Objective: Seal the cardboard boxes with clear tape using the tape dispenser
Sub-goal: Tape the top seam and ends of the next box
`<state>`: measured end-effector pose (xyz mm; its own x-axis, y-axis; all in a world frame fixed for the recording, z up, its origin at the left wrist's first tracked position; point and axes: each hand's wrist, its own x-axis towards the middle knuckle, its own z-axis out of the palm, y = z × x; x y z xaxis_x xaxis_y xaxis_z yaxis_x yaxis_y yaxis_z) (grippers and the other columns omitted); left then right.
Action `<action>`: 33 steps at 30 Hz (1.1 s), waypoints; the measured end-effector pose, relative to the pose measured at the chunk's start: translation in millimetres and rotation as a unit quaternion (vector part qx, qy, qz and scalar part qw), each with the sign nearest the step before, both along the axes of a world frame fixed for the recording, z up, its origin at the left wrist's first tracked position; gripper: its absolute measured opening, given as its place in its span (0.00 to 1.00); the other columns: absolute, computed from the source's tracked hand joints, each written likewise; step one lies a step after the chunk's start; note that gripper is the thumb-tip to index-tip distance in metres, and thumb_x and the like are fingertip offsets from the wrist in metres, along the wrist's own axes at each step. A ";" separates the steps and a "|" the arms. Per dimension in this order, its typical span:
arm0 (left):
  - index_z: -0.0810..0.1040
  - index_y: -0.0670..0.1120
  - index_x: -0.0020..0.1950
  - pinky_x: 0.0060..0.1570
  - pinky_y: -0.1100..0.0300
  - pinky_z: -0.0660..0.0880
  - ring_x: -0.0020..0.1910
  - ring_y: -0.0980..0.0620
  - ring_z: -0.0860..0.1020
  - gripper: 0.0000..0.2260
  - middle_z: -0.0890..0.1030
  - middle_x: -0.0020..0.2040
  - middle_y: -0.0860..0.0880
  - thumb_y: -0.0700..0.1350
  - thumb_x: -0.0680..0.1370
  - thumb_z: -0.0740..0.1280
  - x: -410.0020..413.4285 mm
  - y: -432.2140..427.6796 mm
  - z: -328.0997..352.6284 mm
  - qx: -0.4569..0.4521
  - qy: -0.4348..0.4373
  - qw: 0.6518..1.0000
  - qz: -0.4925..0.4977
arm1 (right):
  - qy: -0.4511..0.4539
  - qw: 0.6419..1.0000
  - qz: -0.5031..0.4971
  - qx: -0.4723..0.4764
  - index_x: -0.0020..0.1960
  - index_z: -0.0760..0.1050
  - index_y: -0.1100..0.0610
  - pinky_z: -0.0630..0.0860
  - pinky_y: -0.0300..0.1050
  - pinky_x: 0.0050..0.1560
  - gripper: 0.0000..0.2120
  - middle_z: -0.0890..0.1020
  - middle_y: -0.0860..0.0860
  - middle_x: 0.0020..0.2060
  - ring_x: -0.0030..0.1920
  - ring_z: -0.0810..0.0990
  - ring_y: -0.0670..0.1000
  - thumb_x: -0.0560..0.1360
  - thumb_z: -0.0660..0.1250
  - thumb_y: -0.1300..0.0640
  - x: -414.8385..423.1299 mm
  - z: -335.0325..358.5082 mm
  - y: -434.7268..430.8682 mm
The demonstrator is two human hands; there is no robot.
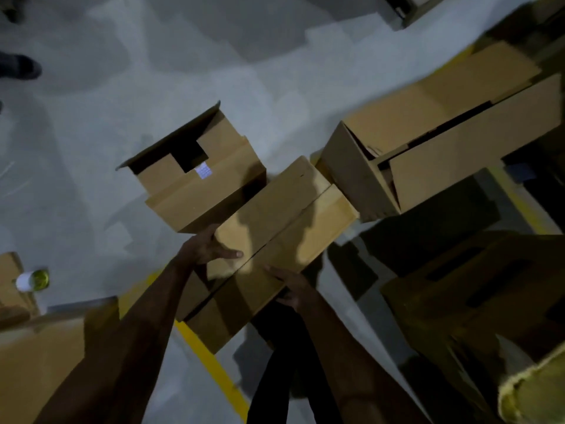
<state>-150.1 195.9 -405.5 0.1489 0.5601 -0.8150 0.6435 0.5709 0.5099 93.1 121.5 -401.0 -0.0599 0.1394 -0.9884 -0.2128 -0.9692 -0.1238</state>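
A brown cardboard box with its top flaps folded shut sits in the middle of the view, a seam running along its top. My left hand grips its left edge, thumb lying across the top flap. My right hand holds the near right edge, fingers curled under the side. Behind it stands a second box with flaps partly open and a small white label on it. A roll of tape lies on the floor at the far left. No tape dispenser is in view.
A large box with a loose lid stands at the right. More cardboard lies at the lower left and dark boxes at the lower right. A yellow floor line runs under my arms. Someone's shoe shows at the upper left.
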 end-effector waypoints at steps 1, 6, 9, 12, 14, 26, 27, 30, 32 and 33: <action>0.81 0.58 0.59 0.60 0.53 0.79 0.54 0.57 0.83 0.34 0.86 0.51 0.58 0.67 0.57 0.84 -4.5 -3.0 0.5 -0.021 -0.048 0.999 0.013 | 0.000 1.000 0.019 0.001 0.60 0.77 0.54 0.79 0.49 0.48 0.29 0.81 0.52 0.59 0.54 0.80 0.53 0.65 0.85 0.48 1.2 20.4 -0.5; 0.74 0.55 0.68 0.49 0.63 0.79 0.55 0.59 0.80 0.30 0.80 0.61 0.55 0.56 0.70 0.81 0.1 -20.7 91.6 0.012 -0.048 0.998 0.035 | -0.030 0.998 0.023 0.055 0.64 0.75 0.52 0.76 0.49 0.50 0.27 0.82 0.48 0.58 0.53 0.80 0.51 0.69 0.82 0.50 17.7 110.3 -16.3; 0.72 0.57 0.66 0.51 0.56 0.80 0.55 0.58 0.82 0.33 0.82 0.59 0.57 0.63 0.66 0.81 6.6 -35.4 184.3 0.049 -0.022 0.998 0.035 | -0.039 0.992 0.015 0.119 0.63 0.75 0.48 0.76 0.45 0.43 0.27 0.83 0.46 0.59 0.51 0.80 0.46 0.68 0.83 0.54 27.9 194.8 -21.7; 0.74 0.58 0.58 0.49 0.54 0.80 0.51 0.56 0.83 0.29 0.84 0.53 0.58 0.65 0.64 0.80 13.4 -45.5 291.5 0.094 0.014 0.995 0.021 | -0.067 0.974 0.044 0.210 0.67 0.73 0.46 0.76 0.43 0.44 0.33 0.83 0.44 0.60 0.52 0.81 0.45 0.67 0.83 0.47 40.9 279.7 -28.2; 0.74 0.57 0.56 0.47 0.53 0.78 0.47 0.55 0.81 0.29 0.81 0.48 0.60 0.69 0.63 0.78 30.4 -53.5 365.3 0.153 0.075 0.985 0.012 | -0.143 0.942 0.101 0.287 0.71 0.72 0.43 0.81 0.49 0.51 0.43 0.82 0.43 0.62 0.56 0.82 0.48 0.60 0.81 0.33 49.4 332.0 -36.6; 0.71 0.52 0.67 0.47 0.52 0.72 0.57 0.42 0.79 0.52 0.80 0.62 0.47 0.87 0.57 0.61 196.8 -75.7 613.1 0.444 0.175 0.879 -0.017 | -0.266 0.802 -0.047 0.534 0.77 0.65 0.43 0.80 0.56 0.62 0.49 0.78 0.44 0.64 0.62 0.79 0.49 0.61 0.82 0.34 172.0 565.6 -50.3; 0.71 0.52 0.69 0.47 0.52 0.71 0.58 0.42 0.79 0.53 0.80 0.63 0.48 0.88 0.56 0.60 215.4 -82.5 625.2 0.462 0.161 0.872 -0.015 | -0.267 0.792 -0.058 0.547 0.76 0.65 0.42 0.80 0.56 0.61 0.49 0.79 0.44 0.64 0.62 0.79 0.49 0.61 0.82 0.35 189.2 580.2 -55.2; 0.68 0.48 0.68 0.49 0.51 0.68 0.61 0.41 0.77 0.53 0.78 0.64 0.46 0.86 0.58 0.61 276.2 -106.5 659.3 0.518 0.139 0.844 -0.017 | -0.255 0.759 -0.081 0.593 0.72 0.70 0.41 0.82 0.55 0.59 0.45 0.83 0.41 0.58 0.59 0.82 0.46 0.59 0.85 0.39 247.7 620.2 -77.6; 0.67 0.46 0.69 0.52 0.49 0.67 0.64 0.38 0.75 0.52 0.76 0.66 0.43 0.83 0.58 0.62 323.1 -126.6 681.7 0.538 0.135 0.832 -0.027 | -0.256 0.741 -0.098 0.613 0.69 0.70 0.41 0.83 0.53 0.58 0.42 0.83 0.41 0.56 0.57 0.83 0.44 0.60 0.86 0.44 288.6 641.3 -100.8; 0.66 0.45 0.70 0.54 0.47 0.68 0.66 0.37 0.74 0.53 0.75 0.68 0.42 0.83 0.58 0.61 347.3 -136.5 690.4 0.548 0.132 0.826 -0.032 | -0.263 0.733 -0.107 0.618 0.69 0.70 0.42 0.84 0.52 0.57 0.41 0.83 0.41 0.56 0.56 0.83 0.43 0.61 0.86 0.45 309.7 649.0 -114.0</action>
<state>197.3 59.5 285.0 0.1053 0.9805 0.1661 0.8263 -0.1792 0.5340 402.7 7.5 248.0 0.4383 0.8986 0.0224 0.0495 0.0007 -0.9988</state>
